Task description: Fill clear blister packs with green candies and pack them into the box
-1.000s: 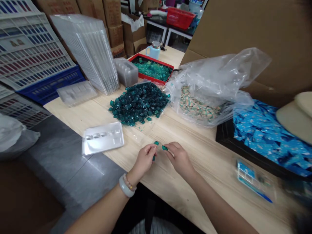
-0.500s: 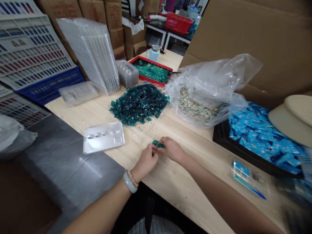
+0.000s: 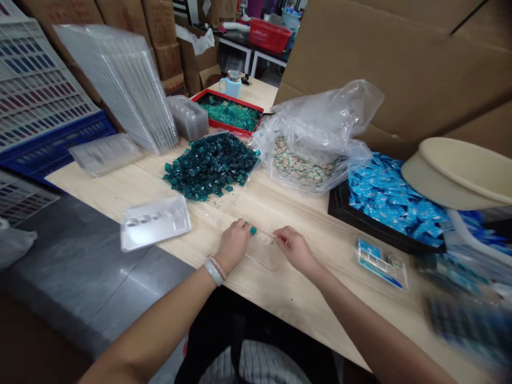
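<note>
My left hand is closed at the table's near side, fingertips pinching a small glossy dark green square piece. To its right, my right hand is also closed, thumb and fingers pressed together; what they hold, if anything, is too small to tell. Between the hands lies a faint clear plastic piece, its outline hard to make out. Beyond them is a heap of dark green square pieces. A white plastic tray with a row of small recesses sits left of my left hand, at the table edge.
A clear bag of beige-and-green pieces and a black box of blue packets stand to the right. Stacked clear trays rise at back left. Behind the heap are a red tray and a blue mug. A clear kit lies at right.
My hands have moved apart, the right one away to the right. One of the two green pieces between them is out of sight. The view has swung right.
</note>
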`<state>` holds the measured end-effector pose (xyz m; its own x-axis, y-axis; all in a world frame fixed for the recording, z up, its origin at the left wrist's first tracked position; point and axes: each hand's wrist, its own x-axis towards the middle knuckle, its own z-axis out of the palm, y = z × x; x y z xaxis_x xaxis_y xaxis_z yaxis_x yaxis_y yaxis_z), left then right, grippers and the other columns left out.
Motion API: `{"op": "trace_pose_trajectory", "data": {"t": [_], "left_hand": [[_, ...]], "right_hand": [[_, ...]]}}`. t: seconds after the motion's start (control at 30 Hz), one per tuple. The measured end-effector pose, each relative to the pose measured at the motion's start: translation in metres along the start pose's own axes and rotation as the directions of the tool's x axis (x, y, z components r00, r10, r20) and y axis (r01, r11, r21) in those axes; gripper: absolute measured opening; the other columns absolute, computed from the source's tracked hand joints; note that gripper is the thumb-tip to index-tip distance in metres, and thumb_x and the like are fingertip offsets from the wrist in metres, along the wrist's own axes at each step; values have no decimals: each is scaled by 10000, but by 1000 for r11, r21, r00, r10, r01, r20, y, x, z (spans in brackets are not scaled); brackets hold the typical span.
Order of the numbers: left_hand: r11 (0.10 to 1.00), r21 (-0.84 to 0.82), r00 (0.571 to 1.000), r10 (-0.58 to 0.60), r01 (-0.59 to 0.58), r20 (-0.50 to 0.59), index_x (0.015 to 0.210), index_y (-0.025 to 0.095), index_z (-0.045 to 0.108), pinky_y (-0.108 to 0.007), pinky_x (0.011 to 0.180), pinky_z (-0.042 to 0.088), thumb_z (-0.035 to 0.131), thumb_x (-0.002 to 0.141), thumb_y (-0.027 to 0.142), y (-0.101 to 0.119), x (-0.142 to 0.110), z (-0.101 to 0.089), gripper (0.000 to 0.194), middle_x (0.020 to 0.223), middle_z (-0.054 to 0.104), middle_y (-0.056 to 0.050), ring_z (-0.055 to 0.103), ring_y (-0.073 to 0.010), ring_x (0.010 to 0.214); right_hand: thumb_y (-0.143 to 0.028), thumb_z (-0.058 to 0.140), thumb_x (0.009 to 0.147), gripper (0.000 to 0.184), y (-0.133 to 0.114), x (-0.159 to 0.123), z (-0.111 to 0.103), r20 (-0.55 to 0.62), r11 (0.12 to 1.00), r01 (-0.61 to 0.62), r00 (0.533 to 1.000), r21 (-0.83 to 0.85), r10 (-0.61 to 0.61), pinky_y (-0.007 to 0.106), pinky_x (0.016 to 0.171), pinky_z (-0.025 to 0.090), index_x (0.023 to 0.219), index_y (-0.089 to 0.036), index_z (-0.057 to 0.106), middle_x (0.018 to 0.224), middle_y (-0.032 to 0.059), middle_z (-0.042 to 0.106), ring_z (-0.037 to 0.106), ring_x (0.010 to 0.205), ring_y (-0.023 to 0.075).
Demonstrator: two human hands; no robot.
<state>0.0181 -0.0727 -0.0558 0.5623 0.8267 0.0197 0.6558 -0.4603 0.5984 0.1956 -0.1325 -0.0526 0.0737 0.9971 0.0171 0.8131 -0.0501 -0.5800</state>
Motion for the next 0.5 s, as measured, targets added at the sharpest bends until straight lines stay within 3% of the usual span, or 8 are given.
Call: {"op": "trace_pose_trajectory", "data": {"t": [0.17,0.37,0.5], "left_hand": [[1000,23,1000,18,-17,-11,778,186,570,-269,718,361,393,824,238,-7,6,14,189,827,514,-58,467,-172,793],[926,-377,995,2,-39,-100,731,200,590,-277,759,356,449,790,242,-7,0,10,159,790,521,-43,468,-169,794],[825,-565,982,-99,-10,-161,700,178,608,-258,719,369,485,761,242,-12,4,-1,151,729,539,-28,490,-149,755]], "right_hand": [[-140,415,767,151,-5,-28,21,-82,991,-10,997,-133,-1,309,712,411,739,-171,560,773,69,517,480,777,186],[-84,399,736,185,-10,-23,29,-105,962,11,994,-272,-41,308,675,413,638,-192,511,741,66,497,451,751,191],[-77,431,681,153,-2,-25,34,-174,980,-25,985,-198,-10,322,679,413,594,-197,472,781,75,487,449,768,196]]}}
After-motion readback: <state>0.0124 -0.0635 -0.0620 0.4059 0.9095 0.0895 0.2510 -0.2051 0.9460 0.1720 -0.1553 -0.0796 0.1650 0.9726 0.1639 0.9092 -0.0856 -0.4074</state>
